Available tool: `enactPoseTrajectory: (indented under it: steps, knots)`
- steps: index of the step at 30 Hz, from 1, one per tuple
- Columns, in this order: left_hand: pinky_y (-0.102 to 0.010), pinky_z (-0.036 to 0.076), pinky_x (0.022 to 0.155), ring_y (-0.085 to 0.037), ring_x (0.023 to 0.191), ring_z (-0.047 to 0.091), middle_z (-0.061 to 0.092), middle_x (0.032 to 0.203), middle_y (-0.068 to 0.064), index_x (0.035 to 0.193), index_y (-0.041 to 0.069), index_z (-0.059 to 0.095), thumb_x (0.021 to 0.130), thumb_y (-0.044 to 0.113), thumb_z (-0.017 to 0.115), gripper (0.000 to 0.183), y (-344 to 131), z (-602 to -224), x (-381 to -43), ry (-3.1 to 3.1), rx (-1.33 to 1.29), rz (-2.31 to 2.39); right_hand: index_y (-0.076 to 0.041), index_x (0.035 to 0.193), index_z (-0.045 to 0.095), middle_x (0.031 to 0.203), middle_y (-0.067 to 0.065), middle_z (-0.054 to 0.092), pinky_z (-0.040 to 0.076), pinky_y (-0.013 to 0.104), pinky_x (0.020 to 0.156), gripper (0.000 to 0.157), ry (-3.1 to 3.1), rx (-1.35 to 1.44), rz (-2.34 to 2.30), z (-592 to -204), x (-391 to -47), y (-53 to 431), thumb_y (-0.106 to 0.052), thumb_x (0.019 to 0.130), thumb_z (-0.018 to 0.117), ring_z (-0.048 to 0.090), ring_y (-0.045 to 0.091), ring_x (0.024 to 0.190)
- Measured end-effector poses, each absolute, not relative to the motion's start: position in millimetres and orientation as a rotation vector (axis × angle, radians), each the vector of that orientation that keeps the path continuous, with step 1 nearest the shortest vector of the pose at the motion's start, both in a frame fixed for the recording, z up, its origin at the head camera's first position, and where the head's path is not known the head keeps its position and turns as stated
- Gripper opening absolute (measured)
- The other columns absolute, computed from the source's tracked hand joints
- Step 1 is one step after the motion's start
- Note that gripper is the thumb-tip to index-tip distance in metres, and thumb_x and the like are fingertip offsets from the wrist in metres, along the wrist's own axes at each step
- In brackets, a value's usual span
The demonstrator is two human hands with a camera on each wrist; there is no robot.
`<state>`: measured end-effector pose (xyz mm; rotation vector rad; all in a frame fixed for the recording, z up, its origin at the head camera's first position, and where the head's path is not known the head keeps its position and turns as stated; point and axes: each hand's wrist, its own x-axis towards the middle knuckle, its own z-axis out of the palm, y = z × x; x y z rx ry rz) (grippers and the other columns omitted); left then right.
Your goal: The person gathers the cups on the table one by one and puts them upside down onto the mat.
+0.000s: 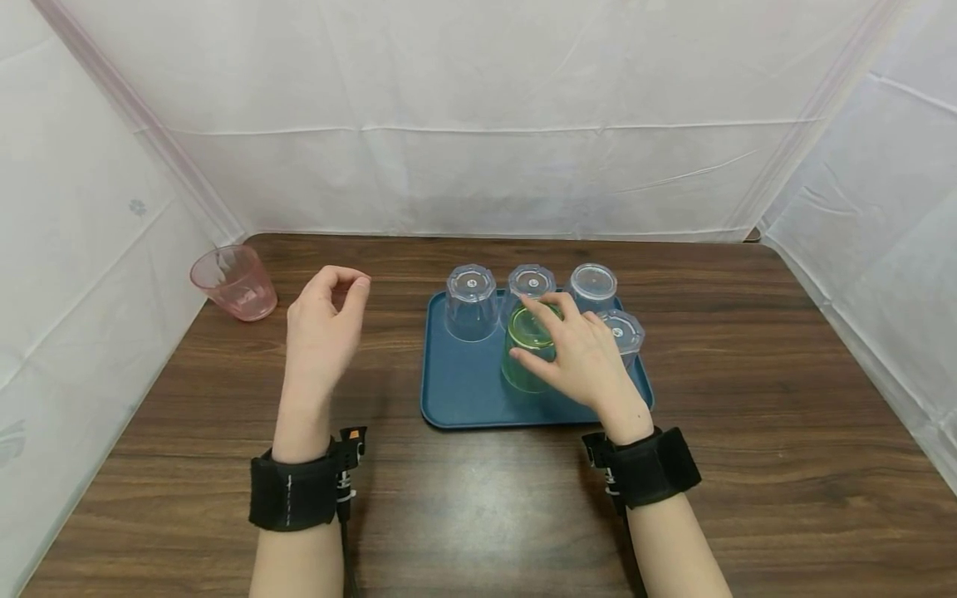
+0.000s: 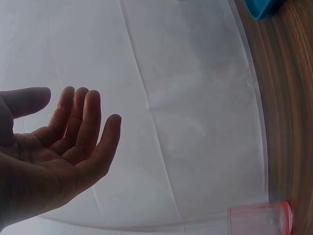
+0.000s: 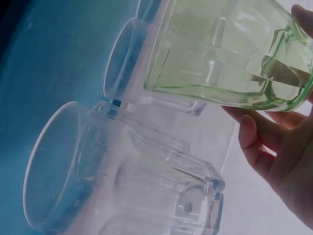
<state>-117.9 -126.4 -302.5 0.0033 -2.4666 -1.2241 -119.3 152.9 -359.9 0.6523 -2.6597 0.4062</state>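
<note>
My right hand (image 1: 586, 353) holds a green clear glass (image 1: 523, 375), upside down, with thumb and fingers around its base end. In the right wrist view the green glass (image 3: 205, 58) has its rim toward the blue tray (image 1: 463, 403); I cannot tell whether the rim touches it. Several colourless glasses (image 1: 472, 307) stand inverted on the tray, behind and to the right of the green one. Raised above the table left of the tray, my left hand (image 1: 321, 328) has loosely curled fingers and holds nothing. In the left wrist view, the left hand (image 2: 68, 142) is likewise bare.
A pink glass (image 1: 238, 286) stands mouth up at the table's back left corner. White sheeting (image 1: 478, 183) walls off the back and both sides of the brown wooden table (image 1: 478, 507). Black straps (image 1: 295, 490) with cameras sit on both wrists, with cables running down.
</note>
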Motion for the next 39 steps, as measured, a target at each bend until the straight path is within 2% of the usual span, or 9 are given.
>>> enactPoseTrajectory:
  steps: [14, 17, 23, 33, 39]
  knots:
    - [-0.031, 0.038, 0.068, -0.014, 0.081, 0.051, 0.061, 0.094, -0.007, 0.102, 0.004, 0.061, 0.094, 0.031, 0.044, 0.033, -144, -301, -118, -2.422, 0.125, -1.202, -0.018, 0.140, 0.038, 0.126, 0.015, 0.043, 0.043, 0.044, 0.077, 0.068, -2.728, 0.632, 0.446, -363, -121, 152, -0.052, 0.084, 0.056, 0.052, 0.023, 0.069]
    - [-0.034, 0.038, 0.070, -0.017, 0.082, 0.052, 0.060, 0.095, -0.009, 0.102, 0.003, 0.061, 0.094, 0.032, 0.043, 0.034, -148, -301, -119, -2.431, 0.133, -1.163, -0.019, 0.141, 0.036, 0.127, 0.016, 0.042, 0.042, 0.046, 0.082, 0.069, -2.760, 0.615, 0.458, -364, -121, 152, -0.052, 0.084, 0.055, 0.054, 0.026, 0.075]
    - [-0.047, 0.037, 0.080, -0.029, 0.089, 0.052, 0.058, 0.099, -0.015, 0.105, 0.000, 0.060, 0.095, 0.030, 0.040, 0.037, -167, -305, -119, -2.428, 0.257, -1.008, -0.017, 0.143, 0.030, 0.131, 0.017, 0.038, 0.037, 0.051, 0.091, 0.072, -2.835, 0.568, 0.505, -364, -122, 153, -0.053, 0.085, 0.053, 0.056, 0.029, 0.084]
    - [-0.048, 0.036, 0.085, -0.031, 0.095, 0.050, 0.055, 0.103, -0.017, 0.108, -0.001, 0.059, 0.094, 0.028, 0.039, 0.037, -184, -310, -119, -2.430, 0.377, -0.977, -0.015, 0.144, 0.028, 0.134, 0.019, 0.035, 0.038, 0.049, 0.089, 0.073, -2.879, 0.540, 0.529, -365, -122, 156, -0.052, 0.086, 0.052, 0.053, 0.032, 0.092]
    - [-0.056, 0.035, 0.085, -0.038, 0.094, 0.049, 0.053, 0.099, -0.021, 0.104, -0.004, 0.057, 0.095, 0.024, 0.039, 0.035, -187, -316, -120, -2.438, 0.396, -0.805, -0.016, 0.144, 0.027, 0.135, 0.019, 0.034, 0.038, 0.050, 0.088, 0.072, -2.888, 0.528, 0.538, -368, -122, 157, -0.050, 0.087, 0.052, 0.050, 0.034, 0.099]
